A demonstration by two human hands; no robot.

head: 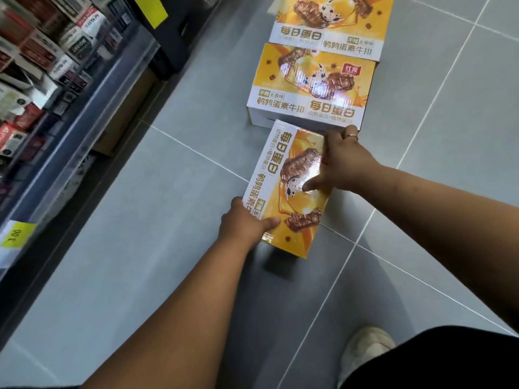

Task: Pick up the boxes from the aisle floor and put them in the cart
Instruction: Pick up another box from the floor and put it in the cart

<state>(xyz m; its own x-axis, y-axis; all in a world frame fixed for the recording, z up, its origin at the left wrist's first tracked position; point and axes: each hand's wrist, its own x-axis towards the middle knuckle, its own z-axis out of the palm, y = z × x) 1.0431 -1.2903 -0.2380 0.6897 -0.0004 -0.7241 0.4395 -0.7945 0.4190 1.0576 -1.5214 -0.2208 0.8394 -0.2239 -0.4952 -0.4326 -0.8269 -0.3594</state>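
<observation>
Head view. Near box (289,189): glossy yellow-and-white carton, printed "每日蛋白", "鹌鹑蛋素牛排"; clamped between left hand (244,224) at its near corner and right hand (344,164) at its far side, over grey tile floor (140,220). Second box (311,85), badge "红派", and third box (331,22) lie flat beyond. Shelf tag (15,237): "3.00".

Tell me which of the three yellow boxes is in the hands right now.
The nearest box, turned lengthwise. The left hand grips its near-left corner, the right hand its far-right side. The middle box and far box lie untouched beyond it.
</observation>
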